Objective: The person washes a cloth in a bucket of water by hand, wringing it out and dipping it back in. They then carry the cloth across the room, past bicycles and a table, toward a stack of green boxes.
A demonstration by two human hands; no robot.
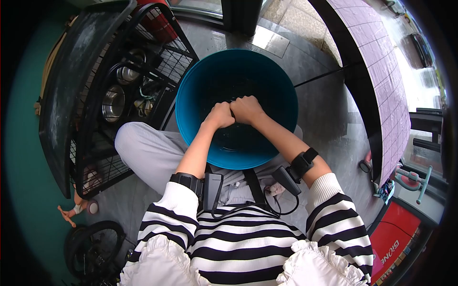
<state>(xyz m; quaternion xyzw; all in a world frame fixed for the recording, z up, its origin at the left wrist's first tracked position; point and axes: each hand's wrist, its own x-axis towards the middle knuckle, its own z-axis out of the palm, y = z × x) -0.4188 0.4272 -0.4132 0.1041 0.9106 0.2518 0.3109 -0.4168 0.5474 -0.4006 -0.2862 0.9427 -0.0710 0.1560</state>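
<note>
Far left: one dark flat panel point(71, 81) leans tilted against one black wire rack point(157, 52). Inside the rack, two steel bowls visible: one lower point(113, 102), one higher point(128, 72). Other contents of the rack too cluttered to identify. On the floor at lower left, one black wheel point(90, 248), partly cut off by the frame edge.

Centre: one blue tub point(191, 109), round, standing on the wet grey floor point(324, 105) directly in front of the seated person, its near rim between the knees. Interior dark; contents cannot be resolved.

Left hand point(220, 116): fisted, down inside the tub near its middle. Right hand point(246, 109): also fisted, inside the tub, just beside the left. The two fists touch knuckle to knuckle. Both appear closed on something dark between them, but what it is cannot be told from this view.

Forearms: two black bands, one on the left arm point(187, 181), one on the right point(303, 163). Sleeves are striped black and white.

Right: one pink tiled wall point(381, 81) curving along the edge. Lower right corner: one red object with white lettering point(396, 238).
</note>
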